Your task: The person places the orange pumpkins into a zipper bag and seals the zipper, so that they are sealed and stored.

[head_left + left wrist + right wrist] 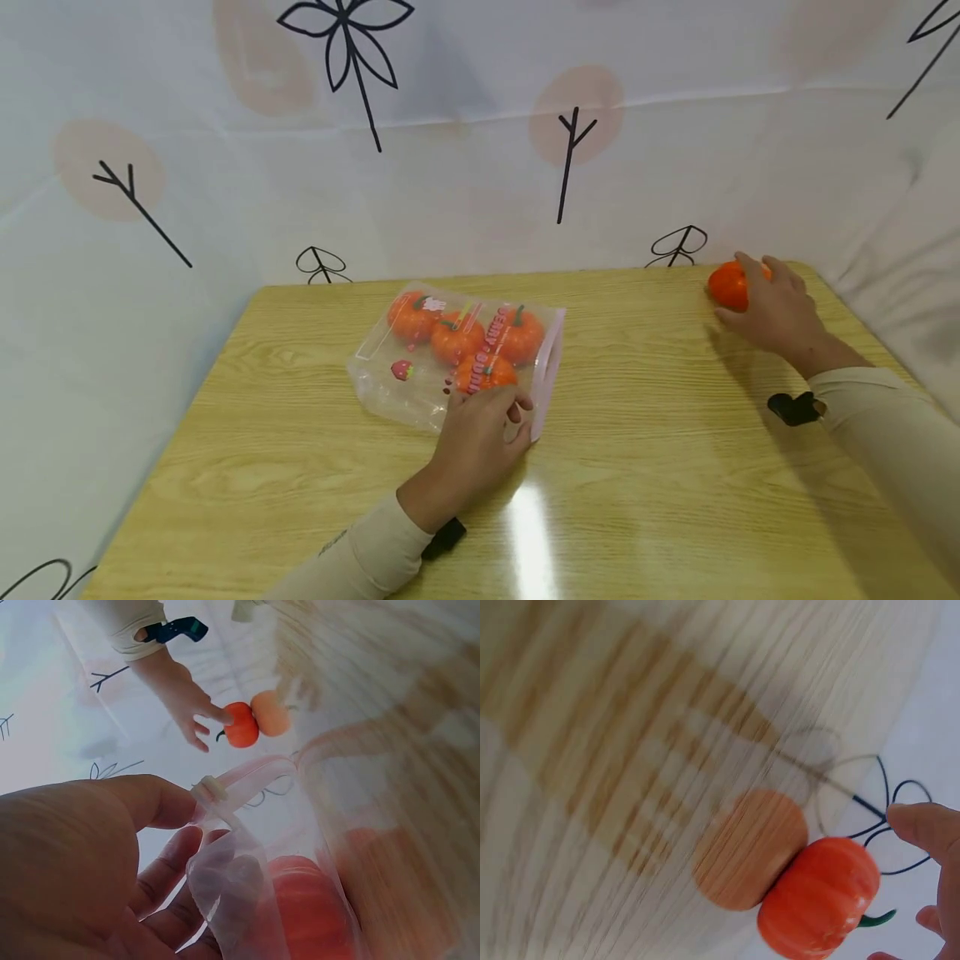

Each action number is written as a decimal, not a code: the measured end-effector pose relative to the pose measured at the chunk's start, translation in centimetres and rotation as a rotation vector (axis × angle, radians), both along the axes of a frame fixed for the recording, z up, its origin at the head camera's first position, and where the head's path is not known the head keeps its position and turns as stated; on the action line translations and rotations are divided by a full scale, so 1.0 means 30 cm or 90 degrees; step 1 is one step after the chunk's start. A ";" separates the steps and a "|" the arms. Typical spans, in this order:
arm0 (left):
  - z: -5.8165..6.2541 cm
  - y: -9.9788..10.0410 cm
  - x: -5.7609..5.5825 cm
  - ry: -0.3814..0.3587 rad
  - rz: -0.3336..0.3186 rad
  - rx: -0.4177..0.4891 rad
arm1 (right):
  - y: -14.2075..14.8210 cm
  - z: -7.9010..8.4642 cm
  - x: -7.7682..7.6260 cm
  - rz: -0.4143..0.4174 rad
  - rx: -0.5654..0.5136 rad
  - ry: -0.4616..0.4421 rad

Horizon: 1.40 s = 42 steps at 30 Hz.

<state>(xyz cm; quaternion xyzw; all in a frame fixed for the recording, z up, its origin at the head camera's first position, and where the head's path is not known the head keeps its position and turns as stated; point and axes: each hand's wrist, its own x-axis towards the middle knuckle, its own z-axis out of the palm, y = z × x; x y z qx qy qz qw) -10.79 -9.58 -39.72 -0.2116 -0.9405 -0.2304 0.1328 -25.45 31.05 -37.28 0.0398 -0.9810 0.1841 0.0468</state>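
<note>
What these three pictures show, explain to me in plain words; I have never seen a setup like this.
There is no robot here, just one person's two bare hands. The wide picture comes from a camera worn on the head, looking forward and down. The other two come from cameras on the left and right wrists, each close to its own hand's work.

On the wood-grained table lies a clear plastic bag with four orange pumpkins inside. The left hand pinches the bag's edge. The right hand is at a fifth pumpkin, near the table's far right corner; its fingers look spread, not clearly gripping. Behind hangs a patterned cloth.
</note>
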 end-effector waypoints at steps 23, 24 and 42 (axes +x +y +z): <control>-0.008 0.004 -0.007 -0.006 0.000 -0.015 | 0.088 -0.026 -0.054 -0.033 -0.050 -0.134; -0.008 0.003 -0.006 -0.007 0.002 -0.015 | 0.088 -0.027 -0.056 -0.031 -0.052 -0.134; -0.009 -0.001 -0.006 0.008 0.001 -0.015 | 0.010 -0.042 -0.058 0.027 -0.065 -0.110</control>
